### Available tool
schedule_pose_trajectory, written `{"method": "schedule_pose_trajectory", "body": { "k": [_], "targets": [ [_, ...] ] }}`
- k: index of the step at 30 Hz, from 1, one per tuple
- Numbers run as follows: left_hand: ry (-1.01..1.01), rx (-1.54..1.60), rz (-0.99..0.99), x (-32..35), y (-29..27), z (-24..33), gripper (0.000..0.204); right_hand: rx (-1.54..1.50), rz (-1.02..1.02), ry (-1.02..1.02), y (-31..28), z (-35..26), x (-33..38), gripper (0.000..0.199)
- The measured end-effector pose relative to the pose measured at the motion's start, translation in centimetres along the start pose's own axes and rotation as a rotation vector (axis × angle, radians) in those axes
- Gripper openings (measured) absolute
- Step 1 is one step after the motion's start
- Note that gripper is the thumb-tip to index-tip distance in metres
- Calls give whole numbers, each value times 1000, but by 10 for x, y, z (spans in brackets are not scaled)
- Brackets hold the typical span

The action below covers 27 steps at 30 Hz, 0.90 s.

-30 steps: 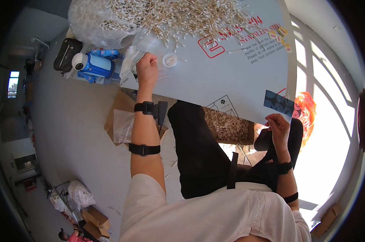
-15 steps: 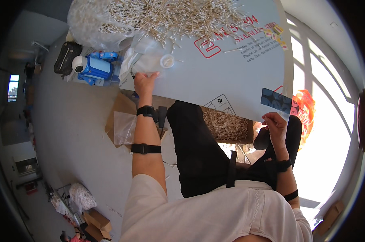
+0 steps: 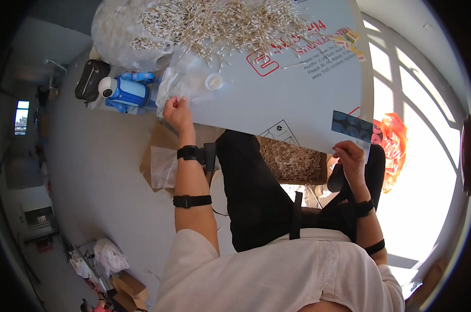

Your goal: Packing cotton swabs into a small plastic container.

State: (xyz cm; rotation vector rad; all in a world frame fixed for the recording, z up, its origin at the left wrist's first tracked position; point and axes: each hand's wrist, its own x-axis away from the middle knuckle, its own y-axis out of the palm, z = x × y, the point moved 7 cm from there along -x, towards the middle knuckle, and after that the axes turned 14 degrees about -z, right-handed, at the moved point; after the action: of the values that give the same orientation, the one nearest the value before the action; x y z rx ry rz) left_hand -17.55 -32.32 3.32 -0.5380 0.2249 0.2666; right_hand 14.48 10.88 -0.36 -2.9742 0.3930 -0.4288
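The left hand [image 3: 178,114] is at the near edge of the tabletop [image 3: 277,104], left of the middle of the frame. Its fingers are bent, and the fingertips reach the thin clear plastic bags [image 3: 194,93] which lie there in a loose heap; at this distance I cannot tell whether the film is grasped or only touched. A small round white container [image 3: 213,81] stands just to the right of these bags.

The right hand [image 3: 350,156] is lower, in the right part of the frame, by the near right corner of the tabletop. Its thumb and forefinger are brought together, and just above it lies a dark film strip [image 3: 351,126].

Along the top of the frame spreads a large heap of cotton swabs [image 3: 225,26], partly inside a big clear bag [image 3: 118,34] at the upper left. One single swab [image 3: 296,65] lies apart, over the printed part of the surface. Small yellow packets [image 3: 352,36] are at the upper right. At the left there are a blue and white bottle [image 3: 129,92] and a dark pouch [image 3: 92,80]. Under the tabletop, a cardboard box [image 3: 323,167] contains more swabs.
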Motion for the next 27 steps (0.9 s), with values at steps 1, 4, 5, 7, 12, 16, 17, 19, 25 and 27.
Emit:
{"method": "schedule_pose_trajectory", "body": {
  "k": [1, 4, 5, 7, 12, 16, 17, 19, 25, 27],
  "targets": [
    [11, 10, -18, 8, 6, 18, 8, -5, -40, -9, 2, -1, -1, 12],
    [379, 46, -680, 63, 67, 115, 11, 26, -68, -137, 23, -54, -1, 45],
    [580, -7, -817, 96, 80, 156, 12, 61, -71, -210, 30, -75, 0, 55],
    [491, 48, -1261, 158, 107, 195, 14, 93, -62, -286, 38, -101, 2, 65],
    [487, 119, -1470, 241, 132, 243, 13, -309, -464, 34, 39, -66, 7, 32],
    [-126, 510, -1253, 250, 148, 211, 9, -659, -80, -84, 3, -45, 25, 8],
    [-200, 595, -1285, 255, 154, 205, 11, -678, 12, -97, -3, -44, 27, 10],
    [-281, 675, -1298, 271, 160, 219, 11, -693, 65, -104, -10, -41, 31, 10],
    [-269, 647, -1293, 291, 170, 235, 11, -729, 96, -140, -21, -42, 40, 11],
    [-267, 637, -1318, 293, 174, 240, 12, -720, 105, -150, -30, -30, 42, 12]
  ]
}}
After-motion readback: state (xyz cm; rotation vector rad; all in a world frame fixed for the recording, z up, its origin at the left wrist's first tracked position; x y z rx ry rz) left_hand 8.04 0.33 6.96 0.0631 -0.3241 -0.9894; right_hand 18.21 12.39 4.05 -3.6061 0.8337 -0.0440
